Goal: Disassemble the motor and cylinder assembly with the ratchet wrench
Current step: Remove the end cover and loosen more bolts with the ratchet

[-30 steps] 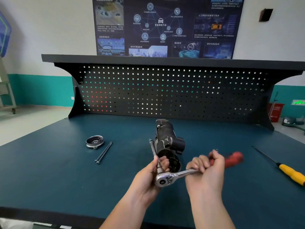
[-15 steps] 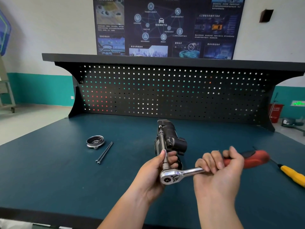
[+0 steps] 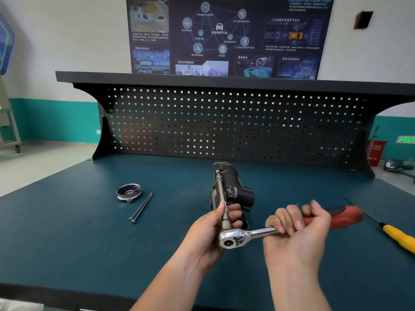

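Since the extension bar runs along the motor and cylinder assembly, near edge toward back edge in the middle of the table, I'd say the swing goes crosswise. The left hand is curled round the bar at the assembly's near end; the right hand is fisted on the ratchet wrench handle, which points at the right edge. Count: one wrench, one assembly, two long bolts and one cap lying leftward, one yellow screwdriver right.

Yellow screwdriver, black pegboard, wall poster
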The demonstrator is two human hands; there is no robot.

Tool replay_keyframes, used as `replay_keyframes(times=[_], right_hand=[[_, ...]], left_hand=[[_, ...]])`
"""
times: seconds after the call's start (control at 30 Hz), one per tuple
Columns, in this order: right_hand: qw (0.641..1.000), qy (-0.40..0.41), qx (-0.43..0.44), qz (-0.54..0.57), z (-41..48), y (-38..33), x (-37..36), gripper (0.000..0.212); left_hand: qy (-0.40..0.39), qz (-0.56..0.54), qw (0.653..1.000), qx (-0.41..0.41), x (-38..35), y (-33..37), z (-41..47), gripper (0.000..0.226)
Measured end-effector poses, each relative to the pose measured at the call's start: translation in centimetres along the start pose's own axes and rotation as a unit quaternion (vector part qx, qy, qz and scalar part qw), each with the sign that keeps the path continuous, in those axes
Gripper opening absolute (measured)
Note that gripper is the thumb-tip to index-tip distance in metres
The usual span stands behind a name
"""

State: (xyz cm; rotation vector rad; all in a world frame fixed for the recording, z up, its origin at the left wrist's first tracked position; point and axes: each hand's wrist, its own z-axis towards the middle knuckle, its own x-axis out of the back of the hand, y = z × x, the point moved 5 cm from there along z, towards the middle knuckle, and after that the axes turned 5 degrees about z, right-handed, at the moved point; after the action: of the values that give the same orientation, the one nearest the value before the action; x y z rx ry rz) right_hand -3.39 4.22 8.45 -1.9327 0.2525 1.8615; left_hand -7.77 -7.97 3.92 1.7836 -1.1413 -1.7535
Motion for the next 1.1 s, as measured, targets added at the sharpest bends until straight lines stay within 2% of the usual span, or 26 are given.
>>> replay_keyframes(times=[0.47,0.73,0.9,1.1], right_hand=[[1.000,0.015,-0.012,0.010,0.5,0.0,0.7,0.042],[1.000,0.000,0.016,-0.013,0.1,-0.4,0.2,0.038],[0.998,-0.035,0.035,-0.040,-0.4,0.1,-1.1,0.045],[0.999,-0.034,0.014,-0.034,-0.2,-0.2,-1.2,0.052]], left_hand=[[-0.001,0.003,1.000,0.003,0.0,-0.2,0.4,0.031],[-0.002,0.002,1.000,0.008,-0.2,-0.2,0.3,0.032],[0.003,-0.021,1.000,0.009,-0.4,0.4,0.3,0.032],[0.004,-0.046,0.999,0.011,-0.5,0.1,0.0,0.030]])
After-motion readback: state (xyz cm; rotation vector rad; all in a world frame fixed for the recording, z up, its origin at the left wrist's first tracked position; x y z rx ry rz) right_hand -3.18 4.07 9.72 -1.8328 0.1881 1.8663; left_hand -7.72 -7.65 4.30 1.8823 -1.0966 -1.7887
